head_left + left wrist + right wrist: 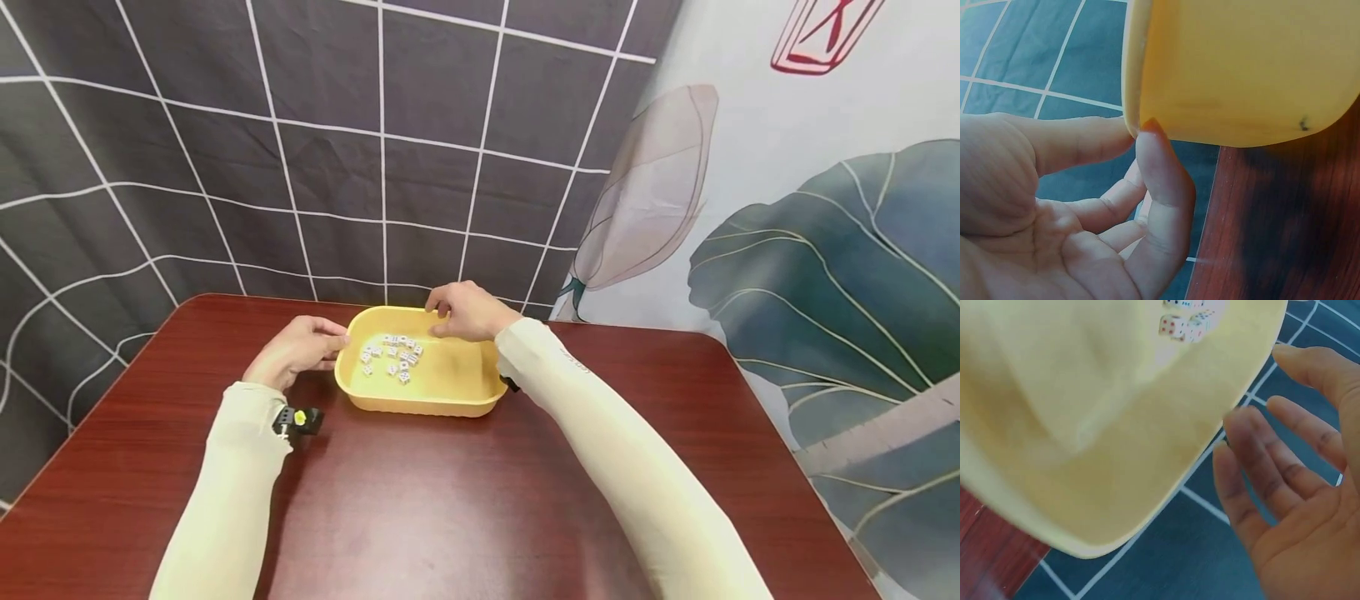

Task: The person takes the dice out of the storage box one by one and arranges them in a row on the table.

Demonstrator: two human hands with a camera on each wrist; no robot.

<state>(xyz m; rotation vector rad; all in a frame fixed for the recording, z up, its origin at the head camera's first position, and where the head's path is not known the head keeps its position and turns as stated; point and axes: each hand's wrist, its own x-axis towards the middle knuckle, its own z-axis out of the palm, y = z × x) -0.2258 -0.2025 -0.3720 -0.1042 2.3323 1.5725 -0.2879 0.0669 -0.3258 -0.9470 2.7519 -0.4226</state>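
Observation:
A yellow plastic tray [450,379] with rounded corners sits on the table near its far edge. Several white dice [405,358] lie scattered in its left half, and red and blue pips show on the dice [1172,325] in the right wrist view. My left hand [303,346] pinches the tray's left rim between thumb and finger, seen close up at the tray's corner [1241,119] in the left wrist view. Over the tray's far right side is my right hand [472,310], fingers loosely bent and holding nothing, fingertips right by the rim [1210,434].
The dark red wooden table [420,492] stretches toward me and to both sides. Behind it hangs a dark grey curtain [330,175] with white grid lines. A cloth with large leaf patterns [847,267] hangs on the right.

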